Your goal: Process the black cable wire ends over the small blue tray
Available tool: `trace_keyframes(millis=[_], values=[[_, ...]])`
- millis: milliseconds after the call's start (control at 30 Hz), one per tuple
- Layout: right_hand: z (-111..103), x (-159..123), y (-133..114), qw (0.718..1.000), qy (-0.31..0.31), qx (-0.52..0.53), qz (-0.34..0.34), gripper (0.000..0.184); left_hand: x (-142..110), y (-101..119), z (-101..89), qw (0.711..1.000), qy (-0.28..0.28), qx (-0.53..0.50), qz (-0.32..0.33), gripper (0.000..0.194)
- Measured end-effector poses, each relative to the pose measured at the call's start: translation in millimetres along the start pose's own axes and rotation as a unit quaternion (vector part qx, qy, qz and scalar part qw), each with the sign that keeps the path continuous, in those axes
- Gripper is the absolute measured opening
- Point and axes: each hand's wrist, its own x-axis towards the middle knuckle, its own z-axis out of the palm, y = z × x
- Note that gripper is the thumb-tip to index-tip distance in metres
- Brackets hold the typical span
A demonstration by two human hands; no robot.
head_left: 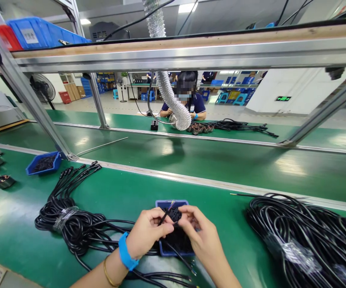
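My left hand (149,229) pinches the end of a black cable (162,218), whose thin coloured wires stick up past the fingers. Close beside it, the thumb and fingers of my right hand (201,230) are closed on a small black piece, perhaps a short tube; the fingertips partly cover it. Both hands are over a small blue bin (172,202) of short black pieces (176,214). Across the bin's front lies another cable end with bare wires. A tied bundle of black cables (79,226) spreads out to the left, running under my left wrist.
A large coil of black cables (293,232) lies at right. On the left are another blue bin (43,163) and several copper-wound motor parts (3,182). A metal frame (173,60) spans overhead, with a flexible silver duct (169,92) hanging down. Opposite sits a co-worker (201,105).
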Motion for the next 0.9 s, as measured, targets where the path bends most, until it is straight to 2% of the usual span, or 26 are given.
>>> trace_keyframes(millis=[67,167,200,267,333,433,500,600,667,733,900], values=[[4.1,-0.9,5.0,0.994,-0.034,-0.103,0.012,0.025,-0.3,2.2,-0.8,1.0,0.01,-0.013,-0.014,0.044],[15.1,-4.7,7.6,0.942,-0.096,-0.32,-0.034,0.005,-1.0,4.6,-1.4,0.999,0.026,-0.027,-0.027,0.044],[19.2,-6.1,7.3,0.925,-0.112,-0.361,-0.049,0.003,-1.2,5.2,-1.3,0.999,0.028,-0.028,-0.028,0.043],[25.1,-8.2,6.0,0.911,-0.129,-0.386,-0.065,0.005,-1.7,6.3,-0.9,0.999,0.029,-0.025,-0.03,0.041],[26.3,-8.8,5.2,0.915,-0.139,-0.375,-0.059,0.008,-1.9,6.9,-0.7,0.999,0.03,-0.021,-0.03,0.038],[19.1,-7.4,7.3,0.927,-0.155,-0.342,-0.015,0.011,-1.7,6.7,-1.5,0.999,0.026,-0.01,-0.029,0.037],[11.4,-6.0,9.6,0.953,-0.125,-0.276,0.02,0.014,-1.5,6.0,-2.1,0.999,0.016,-0.005,-0.033,0.038],[1.3,-4.0,7.8,0.994,-0.039,-0.086,0.058,0.021,-2.0,5.2,-1.8,1.0,0.003,-0.003,-0.027,0.037],[-2.3,-2.8,1.4,0.997,-0.005,0.019,0.069,0.024,-2.5,4.9,-1.1,1.0,-0.004,-0.002,-0.015,0.033],[-3.5,-1.9,-7.0,0.995,0.02,0.07,0.062,0.021,-2.8,4.9,-0.6,1.0,-0.01,0.004,-0.007,0.029],[-1.3,-0.1,-19.4,0.995,0.049,0.082,0.012,0.011,-2.4,4.8,-1.5,1.0,-0.014,0.019,-0.002,0.028]])
